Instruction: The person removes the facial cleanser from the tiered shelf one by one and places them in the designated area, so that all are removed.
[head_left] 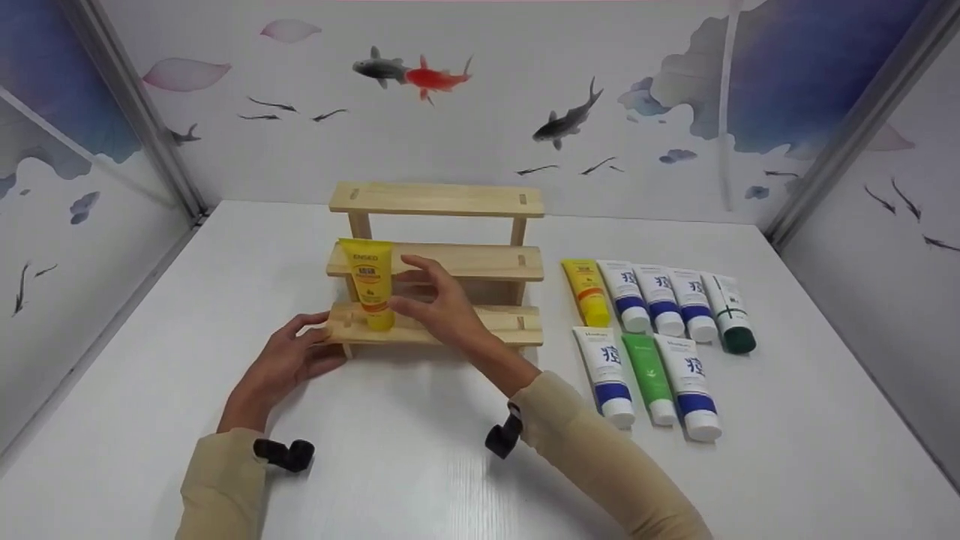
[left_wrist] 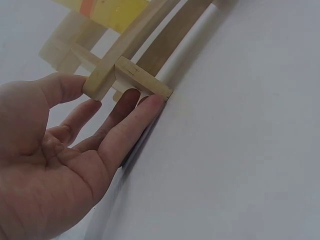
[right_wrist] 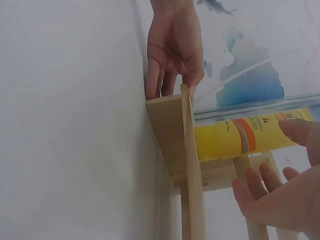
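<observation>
A yellow squeeze tube (head_left: 371, 281) stands upright, cap down, on the lowest step of a three-tier wooden rack (head_left: 435, 199), near its left end. My right hand (head_left: 444, 306) is just right of the tube, fingers spread apart; in the right wrist view its thumb (right_wrist: 296, 131) overlaps the tube's upper part, and I cannot tell whether it touches. With my left hand (head_left: 281, 364) I hold the left end of the lowest step. In the left wrist view the thumb (left_wrist: 65, 89) presses the plank end while other fingers reach the leg below.
Right of the rack, several tubes lie on the white table (head_left: 420, 465) in two rows: another yellow tube (head_left: 585, 291), white-and-blue tubes (head_left: 606, 364), a green tube (head_left: 649, 375) and a white tube with a dark green cap (head_left: 729, 311). Printed walls (head_left: 480, 150) enclose the table.
</observation>
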